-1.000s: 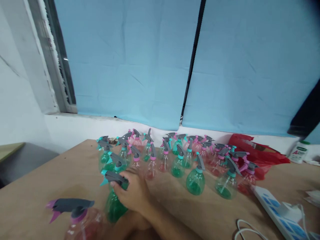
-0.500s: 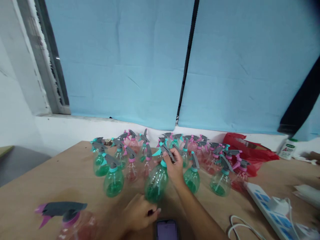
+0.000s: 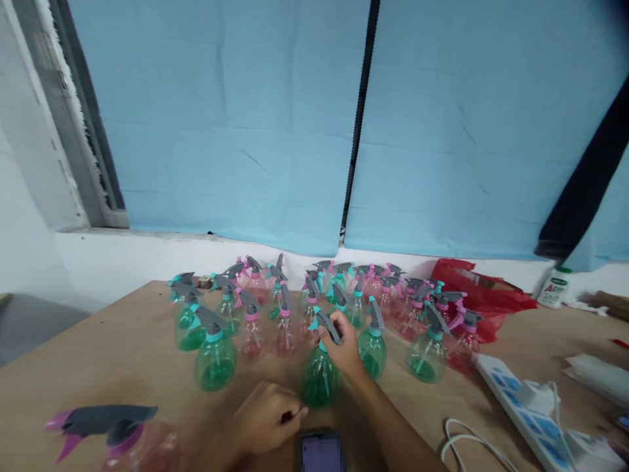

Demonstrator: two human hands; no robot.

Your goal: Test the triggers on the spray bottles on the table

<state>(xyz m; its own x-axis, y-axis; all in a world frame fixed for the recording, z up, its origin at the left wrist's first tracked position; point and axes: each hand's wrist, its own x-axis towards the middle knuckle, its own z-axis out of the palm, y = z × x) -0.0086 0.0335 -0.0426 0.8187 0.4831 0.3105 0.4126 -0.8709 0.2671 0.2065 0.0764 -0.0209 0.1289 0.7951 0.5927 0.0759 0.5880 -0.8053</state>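
My right hand (image 3: 344,346) grips a green spray bottle (image 3: 319,380) at its neck and grey trigger head. The bottle stands almost upright and has a turquoise collar and nozzle; its base seems to rest on the table. Just left of it, my left hand (image 3: 270,413) lies on the table with the fingers curled into a loose fist and nothing visible in them. A phone (image 3: 322,452) is below the bottle at the frame's bottom edge. Beside my right hand stands another green spray bottle (image 3: 372,351).
Several pink and green spray bottles crowd the back of the brown table (image 3: 118,341). A pink spray bottle (image 3: 142,449) is at front left. To the right are a power strip (image 3: 515,406), a white cable (image 3: 472,442), a red plastic bag (image 3: 491,298) and a white bottle (image 3: 554,288).
My right hand has lowered the green spray bottle and moved it slightly right, bringing it from tilted to nearly upright. My left hand has stayed about where it was. The view has shifted slightly.
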